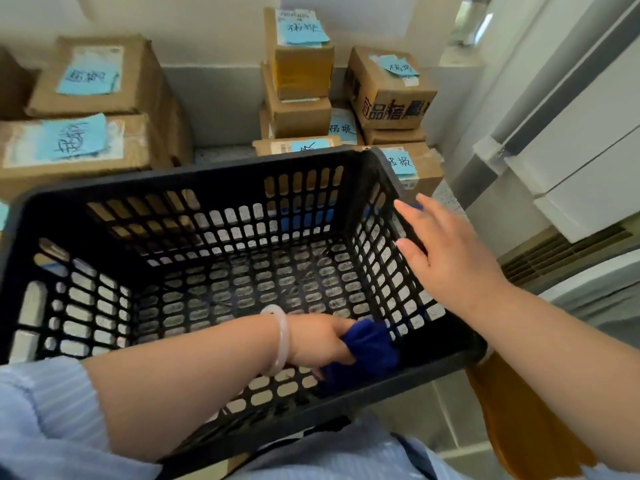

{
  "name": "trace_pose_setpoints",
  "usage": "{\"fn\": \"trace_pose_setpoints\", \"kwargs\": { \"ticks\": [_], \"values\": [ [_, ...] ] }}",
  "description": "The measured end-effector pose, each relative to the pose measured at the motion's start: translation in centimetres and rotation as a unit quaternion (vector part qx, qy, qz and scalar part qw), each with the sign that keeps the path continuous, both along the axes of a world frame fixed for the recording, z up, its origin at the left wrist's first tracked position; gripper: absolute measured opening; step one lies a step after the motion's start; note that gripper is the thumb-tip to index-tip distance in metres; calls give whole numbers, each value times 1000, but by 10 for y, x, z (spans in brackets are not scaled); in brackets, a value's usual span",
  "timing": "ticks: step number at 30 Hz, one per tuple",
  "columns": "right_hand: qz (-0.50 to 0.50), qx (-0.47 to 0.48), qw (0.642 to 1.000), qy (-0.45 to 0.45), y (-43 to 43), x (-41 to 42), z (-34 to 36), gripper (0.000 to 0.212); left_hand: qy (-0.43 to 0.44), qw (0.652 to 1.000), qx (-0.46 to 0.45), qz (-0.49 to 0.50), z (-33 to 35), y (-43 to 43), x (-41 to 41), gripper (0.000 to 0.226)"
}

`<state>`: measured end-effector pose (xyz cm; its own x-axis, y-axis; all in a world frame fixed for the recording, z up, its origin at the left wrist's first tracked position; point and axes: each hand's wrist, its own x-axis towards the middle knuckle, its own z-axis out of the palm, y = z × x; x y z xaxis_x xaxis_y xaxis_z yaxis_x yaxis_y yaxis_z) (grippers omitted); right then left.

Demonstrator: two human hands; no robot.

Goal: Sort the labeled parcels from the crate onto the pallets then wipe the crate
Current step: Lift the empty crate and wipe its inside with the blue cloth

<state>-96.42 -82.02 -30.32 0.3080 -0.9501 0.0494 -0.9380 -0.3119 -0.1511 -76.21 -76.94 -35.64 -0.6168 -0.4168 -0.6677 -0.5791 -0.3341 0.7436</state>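
Observation:
A black slotted plastic crate (194,183) fills the middle of the view and holds no parcels. My left hand (320,339) reaches inside it and grips a dark blue cloth (372,348) against the near right inner corner. On the crate's right rim rests my right hand (446,252), fingers straight. Behind the crate stand cardboard parcels with blue handwritten labels: a left stack (74,140) and a right stack (388,88).
A white wall and grey skirting run behind the parcels. At the right a white unit (568,140) with a vent grille stands close to the crate. An orange-brown object (519,420) lies by my right forearm. Speckled floor shows between the two stacks.

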Motion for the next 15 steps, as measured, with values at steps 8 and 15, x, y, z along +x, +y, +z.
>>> {"fn": "trace_pose_setpoints", "kwargs": {
  "ticks": [8,15],
  "values": [
    [-29,526,785,-325,-6,85,-9,62,137,930,20,342,27,1,49,49],
    [-39,659,662,-353,-16,137,-45,36,59,857,-41,511,31,37,81,56]
  ]
}}
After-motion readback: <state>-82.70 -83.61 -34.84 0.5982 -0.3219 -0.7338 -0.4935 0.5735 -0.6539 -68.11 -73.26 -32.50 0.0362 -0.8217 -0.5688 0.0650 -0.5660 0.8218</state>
